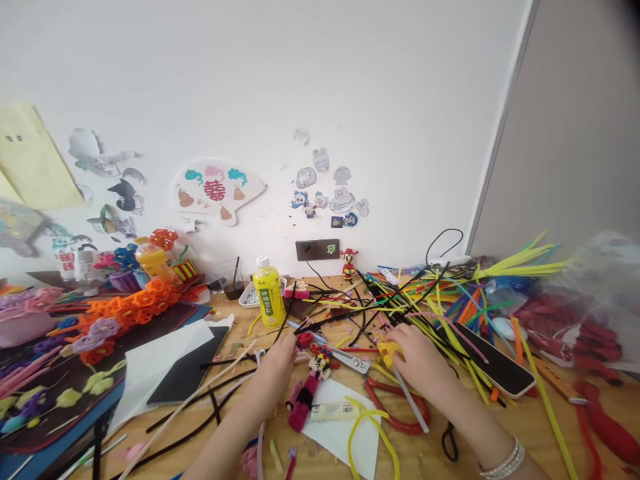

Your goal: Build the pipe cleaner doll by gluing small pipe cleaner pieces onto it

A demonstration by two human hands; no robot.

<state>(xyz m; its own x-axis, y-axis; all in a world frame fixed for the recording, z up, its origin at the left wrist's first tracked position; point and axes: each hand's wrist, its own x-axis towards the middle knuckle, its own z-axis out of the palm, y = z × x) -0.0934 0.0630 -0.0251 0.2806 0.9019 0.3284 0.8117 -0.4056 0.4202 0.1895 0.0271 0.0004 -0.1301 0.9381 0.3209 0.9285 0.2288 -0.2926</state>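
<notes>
While the bottle (269,297) stands at the back, the L hand (285,357) is in front, slightly R, fingers narrowed on a red bit (303,341) at their tips; thumb's hidden. Bit looks small, fuzzy, prob. v. light & soft; a fingertip pinch at its edge shd do w/o crushing it. Just R & nearer lies the doll (304,403), on its back, touching the paper (345,443); looks fuzzy, bendy, approx. weightless, best held round the torso, as the head trim may be fragile. Scissors (356,363) lie between the hands: stiff, heavier, grip by the red loops. Farther R, the R hand (413,347) has fingers curled round a yellow tool (389,351), prob. hard & smooth, so hold the body; a pale rod (411,400) slants below the hand. Phone (500,367) lies R of that.
</notes>
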